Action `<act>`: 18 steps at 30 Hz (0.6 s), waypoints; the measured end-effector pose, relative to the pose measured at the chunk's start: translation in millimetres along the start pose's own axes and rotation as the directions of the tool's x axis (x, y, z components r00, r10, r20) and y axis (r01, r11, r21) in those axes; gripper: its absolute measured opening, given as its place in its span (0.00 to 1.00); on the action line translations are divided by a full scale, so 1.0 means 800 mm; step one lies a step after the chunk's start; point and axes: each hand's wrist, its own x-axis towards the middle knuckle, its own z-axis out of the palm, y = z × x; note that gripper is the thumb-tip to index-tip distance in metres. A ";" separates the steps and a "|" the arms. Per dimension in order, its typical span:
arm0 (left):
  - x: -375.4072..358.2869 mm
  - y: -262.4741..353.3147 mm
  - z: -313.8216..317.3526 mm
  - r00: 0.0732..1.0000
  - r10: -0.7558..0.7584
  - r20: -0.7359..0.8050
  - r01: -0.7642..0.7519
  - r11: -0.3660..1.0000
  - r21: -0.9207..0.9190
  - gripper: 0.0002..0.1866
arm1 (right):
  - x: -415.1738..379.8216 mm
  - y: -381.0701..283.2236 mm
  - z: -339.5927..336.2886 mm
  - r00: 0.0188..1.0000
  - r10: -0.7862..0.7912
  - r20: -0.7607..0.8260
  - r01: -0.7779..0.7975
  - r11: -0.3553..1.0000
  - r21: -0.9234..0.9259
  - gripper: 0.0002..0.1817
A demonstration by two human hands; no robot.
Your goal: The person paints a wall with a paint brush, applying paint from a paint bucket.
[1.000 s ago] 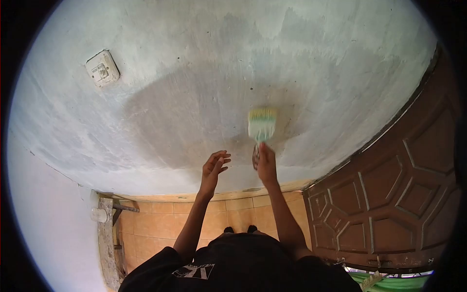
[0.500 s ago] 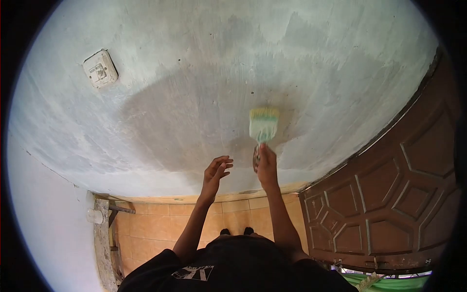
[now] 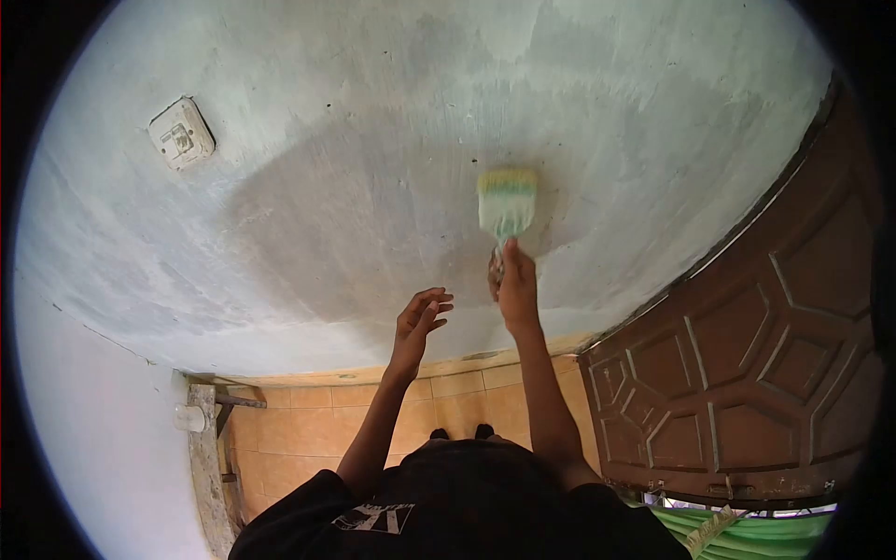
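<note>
A wide paintbrush (image 3: 507,207) with yellow bristles and a pale, paint-smeared body is in my right hand (image 3: 516,285), fingers wrapped round its handle. Its bristles point up and overlap the wall (image 3: 373,201), which is a patchy whitish grey with vertical streaks. My left hand (image 3: 422,319) hovers in front of the lower wall, holding nothing, its fingers loosely bent and apart.
A switch plate (image 3: 182,135) is fixed on the wall at upper left. On the right stands a brown panelled door (image 3: 737,373). A wooden bench (image 3: 207,467) with a white cup (image 3: 189,417) is at lower left, above orange floor tiles (image 3: 308,420). Green cloth (image 3: 756,532) shows at lower right.
My right hand has moved the paintbrush upward along the wall. My left hand has risen slightly and stays empty. The view has shifted a little.
</note>
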 end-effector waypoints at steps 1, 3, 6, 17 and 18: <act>0.000 -0.002 -0.001 1.000 -0.004 -0.001 0.004 1.000 -0.002 0.17 | 0.002 -0.033 0.014 0.999 -0.022 -0.027 0.022 1.000 0.009 0.25; 0.001 0.007 0.003 1.000 0.020 0.015 -0.020 0.999 0.026 0.17 | 0.017 -0.089 0.037 0.995 -0.096 -0.042 0.097 0.995 0.016 0.26; 0.002 0.017 0.011 0.998 0.062 0.028 -0.063 0.997 0.039 0.17 | 0.056 -0.104 0.044 0.976 -0.219 0.016 0.220 0.974 -0.059 0.26; -0.021 0.008 -0.007 0.999 0.007 -0.034 -0.005 0.999 0.041 0.17 | -0.029 0.151 -0.056 0.996 0.089 -0.032 -0.093 0.985 -0.146 0.26; -0.020 0.005 -0.010 0.999 0.010 -0.043 -0.009 0.999 0.042 0.17 | -0.031 0.131 -0.041 0.994 0.081 -0.070 -0.087 0.992 -0.093 0.26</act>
